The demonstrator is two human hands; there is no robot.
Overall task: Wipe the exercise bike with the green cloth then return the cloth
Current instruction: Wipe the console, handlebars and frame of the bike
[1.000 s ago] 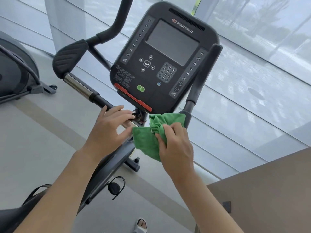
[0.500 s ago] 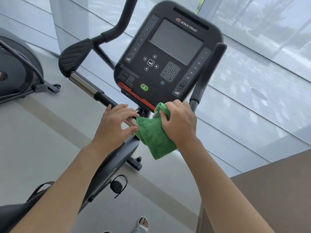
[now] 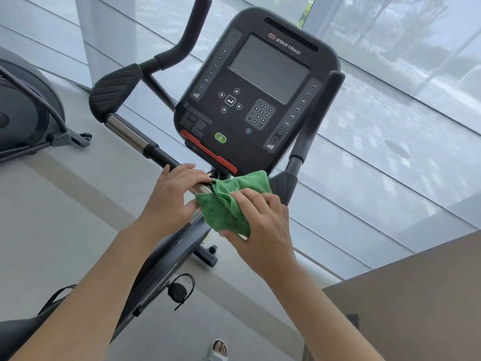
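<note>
Still bunched in right hand (image 3: 263,225), green cloth (image 3: 229,201); left hand (image 3: 174,196) curled round handlebar (image 3: 156,152); could smear console (image 3: 250,100) buttons.

You see second machine (image 3: 23,113) far left on grey floor (image 3: 65,217); shaded window wall (image 3: 390,100) ahead; sandalled foot (image 3: 220,349) at bottom edge.
</note>
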